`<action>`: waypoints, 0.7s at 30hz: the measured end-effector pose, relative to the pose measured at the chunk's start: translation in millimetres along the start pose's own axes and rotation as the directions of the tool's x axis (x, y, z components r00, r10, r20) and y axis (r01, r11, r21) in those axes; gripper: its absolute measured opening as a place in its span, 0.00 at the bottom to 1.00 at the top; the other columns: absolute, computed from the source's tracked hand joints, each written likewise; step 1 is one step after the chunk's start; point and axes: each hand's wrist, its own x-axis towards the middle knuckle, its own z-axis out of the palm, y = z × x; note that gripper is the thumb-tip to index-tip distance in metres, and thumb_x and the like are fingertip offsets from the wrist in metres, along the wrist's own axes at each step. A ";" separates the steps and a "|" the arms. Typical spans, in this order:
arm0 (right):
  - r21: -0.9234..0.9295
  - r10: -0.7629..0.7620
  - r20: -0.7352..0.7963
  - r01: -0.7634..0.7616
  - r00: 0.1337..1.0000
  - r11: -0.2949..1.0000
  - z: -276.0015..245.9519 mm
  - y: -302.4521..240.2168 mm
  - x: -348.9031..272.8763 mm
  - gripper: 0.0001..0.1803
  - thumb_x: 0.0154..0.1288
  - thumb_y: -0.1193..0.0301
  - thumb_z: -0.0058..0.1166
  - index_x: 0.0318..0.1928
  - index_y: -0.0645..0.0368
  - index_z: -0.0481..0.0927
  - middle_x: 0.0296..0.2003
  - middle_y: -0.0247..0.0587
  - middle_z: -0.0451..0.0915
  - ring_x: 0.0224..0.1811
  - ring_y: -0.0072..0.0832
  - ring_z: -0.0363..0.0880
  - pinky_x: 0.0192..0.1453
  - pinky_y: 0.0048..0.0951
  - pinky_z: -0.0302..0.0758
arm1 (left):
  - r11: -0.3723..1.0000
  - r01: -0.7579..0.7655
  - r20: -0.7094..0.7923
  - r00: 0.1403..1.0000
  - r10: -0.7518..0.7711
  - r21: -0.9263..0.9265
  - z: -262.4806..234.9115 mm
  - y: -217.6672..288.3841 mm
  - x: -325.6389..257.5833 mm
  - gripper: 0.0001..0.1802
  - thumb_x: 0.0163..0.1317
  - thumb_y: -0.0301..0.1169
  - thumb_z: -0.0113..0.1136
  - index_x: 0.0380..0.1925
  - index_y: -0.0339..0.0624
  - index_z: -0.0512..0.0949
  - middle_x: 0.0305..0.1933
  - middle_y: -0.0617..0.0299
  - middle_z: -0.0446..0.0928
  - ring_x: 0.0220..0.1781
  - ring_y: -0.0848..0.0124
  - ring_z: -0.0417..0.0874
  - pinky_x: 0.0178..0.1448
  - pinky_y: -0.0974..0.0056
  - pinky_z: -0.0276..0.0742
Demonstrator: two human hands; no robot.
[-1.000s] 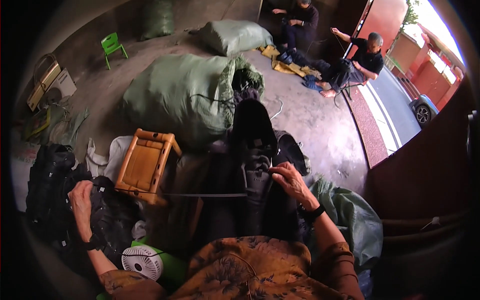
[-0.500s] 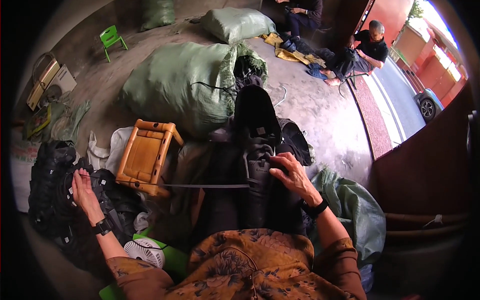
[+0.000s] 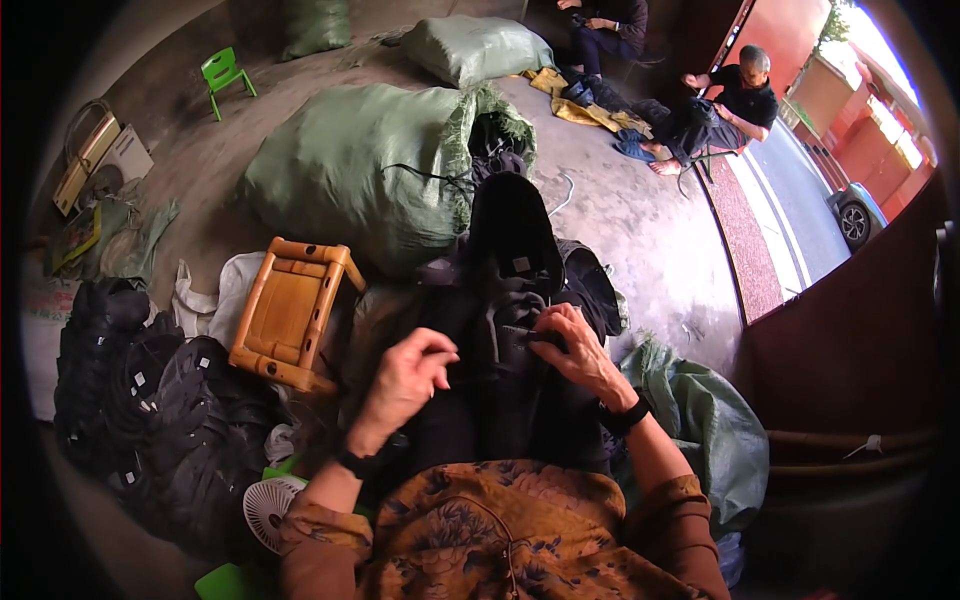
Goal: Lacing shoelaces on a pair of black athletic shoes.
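Observation:
A black shoe upper (image 3: 514,235) lies across my dark-clad lap, its opening away from me and its lacing area towards me. At the right side of that lacing area is my right hand (image 3: 580,350), thumb and fingers pinched on the upper's edge. Whether a lace is also between them is hidden. My left hand (image 3: 403,385) hovers left of the upper, apart from it. Its fingers are curled towards the thumb, and anything in them is too small to make out. The black lace seen earlier does not show against the dark cloth.
Black shoe uppers (image 3: 165,400) are heaped at my left, beside a bamboo stool (image 3: 290,315) and a white fan (image 3: 270,512). Ahead lies a bulging green sack (image 3: 350,170). A green tarp (image 3: 705,430) is at my right. Two people sit farther off near the doorway.
My left hand has come back from the heap at the left to beside the upper. The lace stretched out leftwards is gone from sight. My right hand has closed at the upper's edge.

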 end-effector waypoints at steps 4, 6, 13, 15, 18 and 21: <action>0.071 0.080 -0.008 -0.079 0.997 0.994 -2.3 -14.8 2.3 0.11 0.57 0.68 0.63 0.39 0.59 0.80 0.33 0.40 0.79 0.42 0.39 0.76 0.55 0.38 0.67 | 0.907 -0.317 -0.039 0.940 0.340 0.278 42.0 1.4 7.0 0.06 0.60 0.22 0.60 0.38 0.39 0.78 0.30 0.55 0.80 0.31 0.62 0.85 0.33 0.64 0.78; -0.023 0.097 0.005 -0.097 0.995 0.995 -3.8 -19.8 6.2 0.10 0.58 0.68 0.63 0.38 0.60 0.80 0.31 0.37 0.79 0.40 0.34 0.78 0.52 0.35 0.69 | 0.819 -0.380 -0.017 0.904 0.427 0.430 53.1 2.5 9.3 0.08 0.57 0.24 0.64 0.37 0.42 0.77 0.32 0.56 0.80 0.33 0.55 0.83 0.34 0.61 0.80; 0.623 0.309 0.258 -0.402 0.915 0.671 -9.0 -4.2 12.5 0.09 0.60 0.69 0.63 0.36 0.62 0.81 0.29 0.25 0.78 0.34 0.13 0.72 0.41 0.20 0.69 | 0.448 -0.440 0.145 0.820 0.554 0.778 69.0 -2.4 10.3 0.07 0.54 0.24 0.65 0.33 0.44 0.77 0.28 0.61 0.75 0.30 0.62 0.81 0.33 0.62 0.75; 0.657 0.318 0.268 -0.414 0.909 0.630 -9.7 -6.8 11.8 0.09 0.60 0.69 0.63 0.35 0.61 0.81 0.29 0.25 0.78 0.34 0.13 0.71 0.41 0.20 0.69 | 0.337 -0.365 0.162 0.850 0.502 0.868 68.4 -1.6 6.1 0.04 0.55 0.24 0.62 0.30 0.45 0.76 0.27 0.63 0.72 0.31 0.65 0.79 0.34 0.62 0.72; 0.662 0.321 0.246 -0.400 0.915 0.633 -8.7 -9.8 10.5 0.09 0.59 0.68 0.64 0.34 0.61 0.81 0.28 0.23 0.77 0.34 0.13 0.71 0.40 0.20 0.68 | 0.218 -0.310 0.175 0.860 0.479 0.925 76.2 7.8 2.9 0.03 0.55 0.25 0.58 0.27 0.46 0.74 0.28 0.64 0.71 0.33 0.66 0.78 0.35 0.61 0.70; 0.625 0.337 0.225 -0.401 0.914 0.670 -8.1 -9.4 8.0 0.09 0.59 0.68 0.64 0.35 0.61 0.80 0.28 0.23 0.76 0.34 0.13 0.70 0.40 0.20 0.68 | 0.118 -0.299 0.208 0.850 0.484 0.947 84.6 9.8 4.1 0.04 0.54 0.25 0.57 0.24 0.46 0.72 0.29 0.62 0.70 0.34 0.66 0.76 0.38 0.61 0.68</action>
